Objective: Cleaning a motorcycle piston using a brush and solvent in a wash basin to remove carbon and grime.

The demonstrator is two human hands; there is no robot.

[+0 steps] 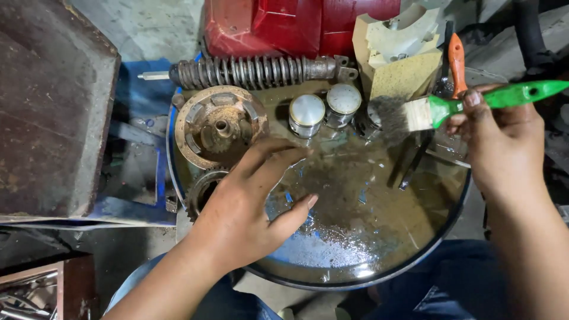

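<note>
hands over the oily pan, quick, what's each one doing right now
Left hand: open, fingers spread, holding nothing, above the wet pan.
Right hand: closed on the green-handled brush.

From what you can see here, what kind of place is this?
Probably a small vehicle repair workshop. A coil-spring shock absorber, two metal pistons and a rusty drum part lie in a wide pan of dirty liquid, and the right hand holds a green-handled brush.

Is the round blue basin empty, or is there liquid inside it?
Not empty. The basin holds shallow, dirty brown liquid with foam near the left hand.
</note>
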